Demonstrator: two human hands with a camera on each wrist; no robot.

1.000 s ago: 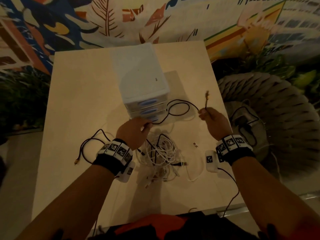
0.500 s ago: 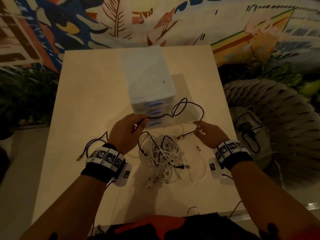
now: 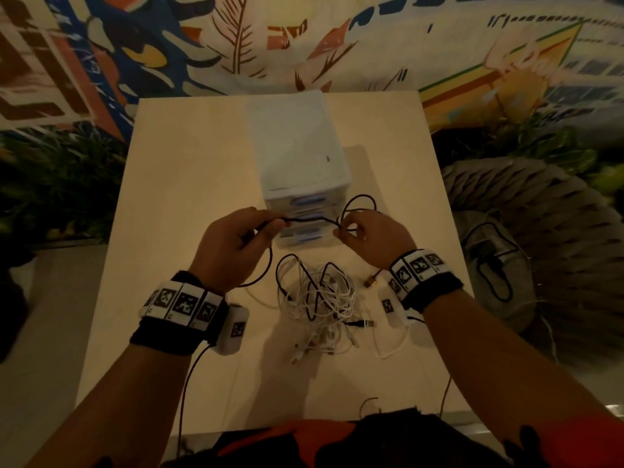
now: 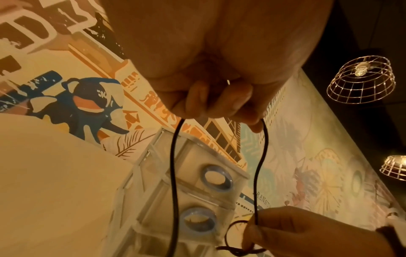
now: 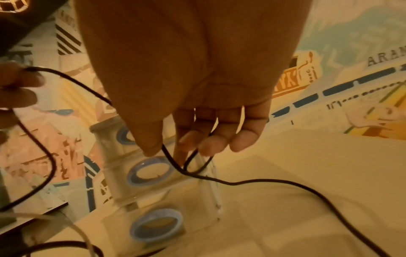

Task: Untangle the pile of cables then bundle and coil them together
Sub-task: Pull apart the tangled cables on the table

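Now, left hand: the left hand [image 3: 233, 246] was raised above the table [image 3: 189, 170], fingers curled round a black cable [image 3: 310, 220], which came out at the fingertips [image 4: 248, 102] and hung down in two strands.
Right hand: the right hand [image 3: 371, 239] was level with it, thumb and fingers [image 5: 211, 140] pinching a small loop of the same black cable.
Black cable: it ran in a short span between the two hands in front of the drawer box [image 3: 297, 157]; another loop rose beyond the right hand, and one strand dropped from the left hand toward the table.
Cable pile: a tangle of white cables [image 3: 320, 298] with some dark strands lay on the table below and between the wrists, near the front edge.
Loose plug: a gold-coloured plug [image 3: 369, 282] lay just beside the pile, under the right wrist.
Drawer box: white, with blue ring handles [image 4: 216, 177], standing at mid-table.
Wall: a painted mural [image 3: 236, 42] behind the table.
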